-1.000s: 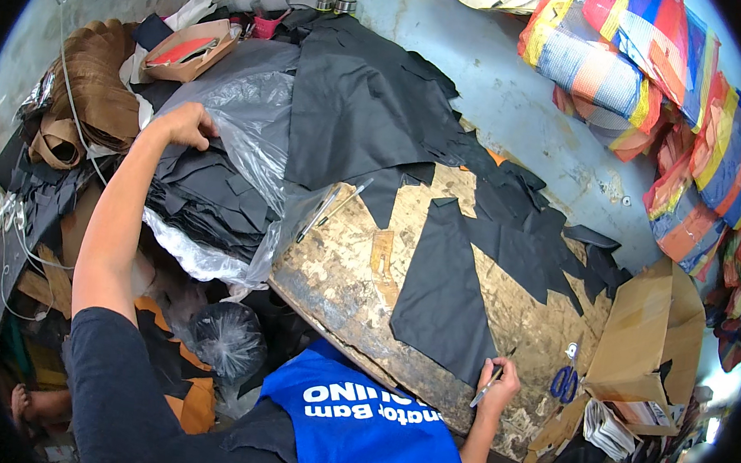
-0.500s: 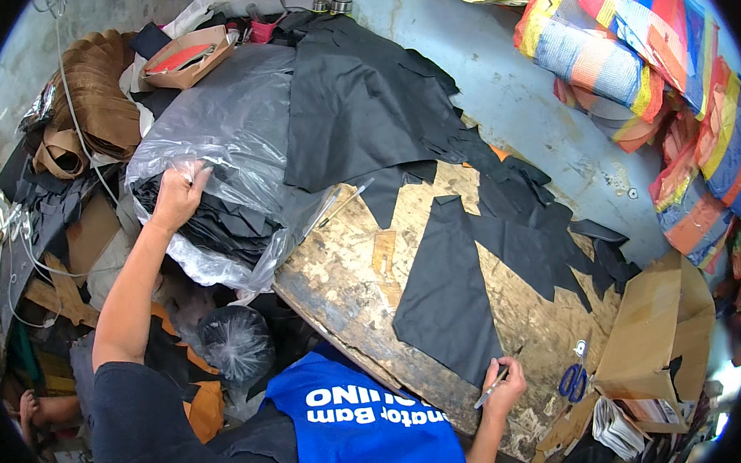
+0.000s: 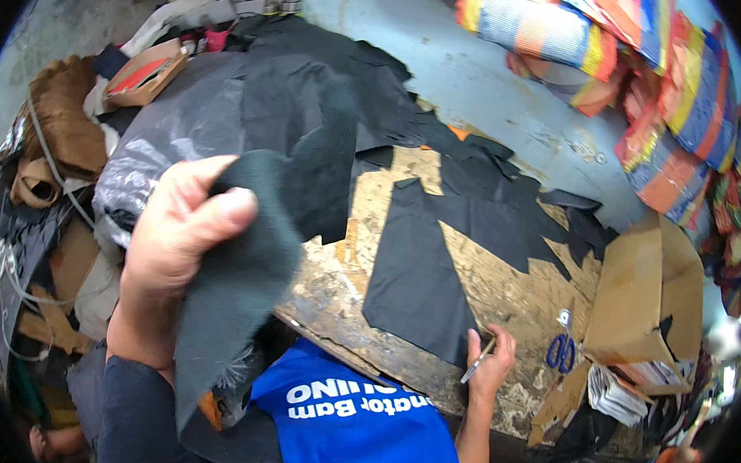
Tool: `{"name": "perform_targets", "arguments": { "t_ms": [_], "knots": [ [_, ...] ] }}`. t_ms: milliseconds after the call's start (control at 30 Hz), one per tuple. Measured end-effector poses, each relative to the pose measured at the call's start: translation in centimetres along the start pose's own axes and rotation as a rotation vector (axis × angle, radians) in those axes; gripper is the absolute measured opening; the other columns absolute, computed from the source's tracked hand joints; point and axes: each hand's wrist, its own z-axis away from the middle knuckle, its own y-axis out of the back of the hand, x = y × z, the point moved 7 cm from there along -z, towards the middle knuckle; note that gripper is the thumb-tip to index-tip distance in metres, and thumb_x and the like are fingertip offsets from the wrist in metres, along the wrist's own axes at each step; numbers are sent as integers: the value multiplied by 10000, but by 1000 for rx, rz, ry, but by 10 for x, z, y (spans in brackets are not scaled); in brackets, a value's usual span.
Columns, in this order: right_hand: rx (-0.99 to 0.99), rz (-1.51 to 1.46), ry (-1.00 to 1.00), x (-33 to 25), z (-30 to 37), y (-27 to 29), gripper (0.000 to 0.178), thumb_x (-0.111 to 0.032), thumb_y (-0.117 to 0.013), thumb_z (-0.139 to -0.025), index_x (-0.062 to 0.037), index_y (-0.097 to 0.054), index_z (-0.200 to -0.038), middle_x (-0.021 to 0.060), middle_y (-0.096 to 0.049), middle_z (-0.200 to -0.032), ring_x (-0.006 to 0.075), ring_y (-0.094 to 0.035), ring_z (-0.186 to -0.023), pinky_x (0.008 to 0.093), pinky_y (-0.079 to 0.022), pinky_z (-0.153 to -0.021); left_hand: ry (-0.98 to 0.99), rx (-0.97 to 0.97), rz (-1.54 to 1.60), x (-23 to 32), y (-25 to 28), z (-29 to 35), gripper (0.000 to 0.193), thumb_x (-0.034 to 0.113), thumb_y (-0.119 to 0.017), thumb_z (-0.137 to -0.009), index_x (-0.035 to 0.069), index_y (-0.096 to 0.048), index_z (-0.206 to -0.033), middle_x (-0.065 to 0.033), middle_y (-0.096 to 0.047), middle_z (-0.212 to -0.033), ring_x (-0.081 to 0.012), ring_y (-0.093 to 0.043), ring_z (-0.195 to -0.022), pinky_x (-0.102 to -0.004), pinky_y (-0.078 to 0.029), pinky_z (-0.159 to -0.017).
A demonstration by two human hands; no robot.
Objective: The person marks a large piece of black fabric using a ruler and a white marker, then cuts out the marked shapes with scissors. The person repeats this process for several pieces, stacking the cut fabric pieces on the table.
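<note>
Up close on the left side of the view, the left hand (image 3: 173, 251) has a dark grey-black piece of fabric (image 3: 240, 282) pinched between thumb and curled fingers, so that piece is already lifted off the pile and hanging down from the grip, long axis running roughly top to bottom toward the person's lap. Over on the right, the right hand (image 3: 489, 363) sits low at the near edge of the desk (image 3: 514, 286), closed around a slim pen-like marker (image 3: 477, 362), tip pointing down-left near the corner of a flat black cutout (image 3: 424, 270) lying on the scuffed wooden top. So the held cloth is well to the left of that flat piece, and the left hand is clearly the nearer one to it; the right is busy with the marker. Blue-handled scissors (image 3: 561, 351) lie just right of the marker hand, next to a cardboard box (image 3: 644, 297). Behind the raised cloth there's a plastic-wrapped stack of dark fabric (image 3: 169, 137).
</note>
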Motion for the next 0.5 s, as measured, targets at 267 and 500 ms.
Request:
{"name": "perform_targets", "arguments": {
  "t_ms": [267,500],
  "knots": [
    [49,-927,-386,28,-11,18,273,-163,-638,-868,-19,-536,-1076,106,-626,-972,173,-630,-837,252,-507,-728,-1174,-394,-837,35,-143,-46,178,21,-720,-597,56,-632,-748,-63,-553,-674,-199,-537,-569,-278,-414,-523],
    [187,-1177,-655,67,7,28,451,-400,-569,-895,-29,-492,-1140,116,-601,-1020,183,-602,-795,300,-526,-619,-885,-1091,-1208,-128,-177,31,209,187,-563,-711,123,-654,-888,-23,-521,-915,-191,-492,-898,-358,-391,-715]
  ]
}}
